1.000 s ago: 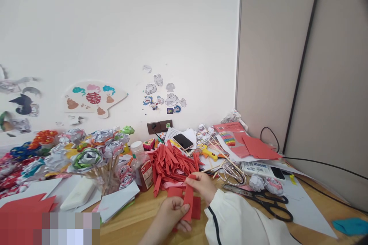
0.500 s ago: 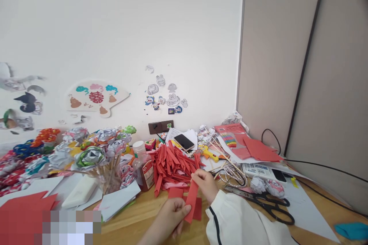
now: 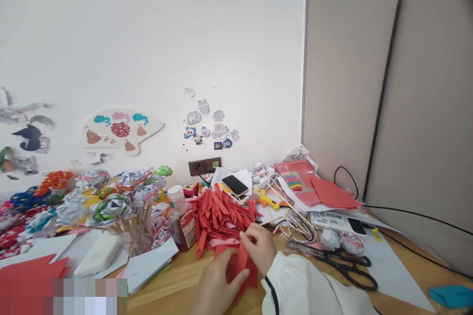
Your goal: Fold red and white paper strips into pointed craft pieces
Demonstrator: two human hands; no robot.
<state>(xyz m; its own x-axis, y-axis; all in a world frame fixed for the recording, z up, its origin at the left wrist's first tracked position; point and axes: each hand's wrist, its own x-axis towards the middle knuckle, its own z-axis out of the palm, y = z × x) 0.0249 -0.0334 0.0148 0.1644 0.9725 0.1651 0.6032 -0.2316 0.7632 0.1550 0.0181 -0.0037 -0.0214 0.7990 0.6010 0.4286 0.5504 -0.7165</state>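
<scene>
A narrow red paper strip (image 3: 241,259) slants between my two hands above the wooden table. My right hand (image 3: 263,245) pinches its upper end between thumb and bent fingers. Lower down, my left hand (image 3: 219,283) curls around the strip's lower part, thumb laid against it and forefinger arched; the other fingertips are hidden. More red paper pieces (image 3: 253,275) lie flat on the table under the strip. Right behind my hands rises a pile of folded red paper strips (image 3: 216,214).
Black-handled scissors (image 3: 351,266) and a beaded string (image 3: 297,227) lie at right. A jar of red-brown liquid (image 3: 181,221) stands left of the pile, beside a cup of sticks with paper flowers (image 3: 113,206). Farther back are a phone (image 3: 235,185) and a yellow glue gun (image 3: 268,200).
My left hand has shifted slightly and its forefinger has lifted and spread from the thumb. My right hand still pinches the strip's top. The view has turned slightly.
</scene>
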